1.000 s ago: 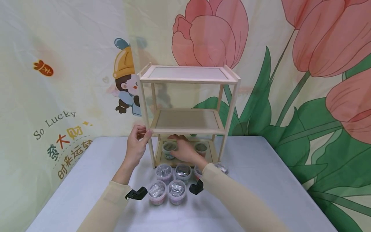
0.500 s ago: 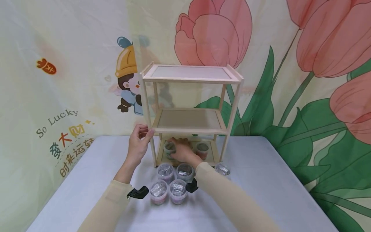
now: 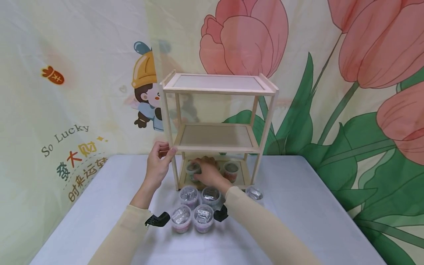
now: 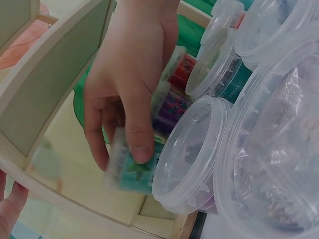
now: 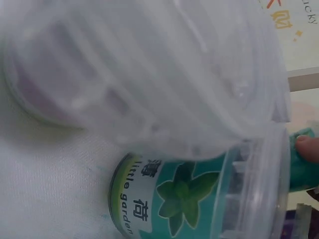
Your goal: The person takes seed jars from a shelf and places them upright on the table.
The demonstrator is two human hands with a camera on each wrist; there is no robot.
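Note:
A three-tier wooden rack (image 3: pixel 218 150) stands on the table. My left hand (image 3: pixel 157 163) holds its left front post near the middle shelf, thumb on the wood. My right hand (image 3: pixel 210 171) reaches over the bottom shelf and grips a small clear plastic tub (image 3: pixel 193 171). In the left wrist view, that tub (image 4: pixel 137 172) has a teal label with a green leaf, with the thumb on its side. To its right on the bottom shelf stands another tub (image 3: pixel 230 172). Purple and red-labelled tubs (image 4: pixel 172 107) show behind the hand. Whether the gripped tub touches the shelf cannot be told.
Several lidded tubs (image 3: pixel 181 219) with silvery packets inside stand close together before the rack. Another tub (image 3: pixel 254 193) stands to the right, beside my right sleeve. A mint tub labelled "little garden" (image 5: pixel 184 194) is close to the right wrist camera. A printed cloth (image 3: pixel 298 121) hangs behind.
My right hand has shifted slightly left and farther back with the teal-labelled tub, and my forearm has moved left. My left hand has stayed on the rack's post.

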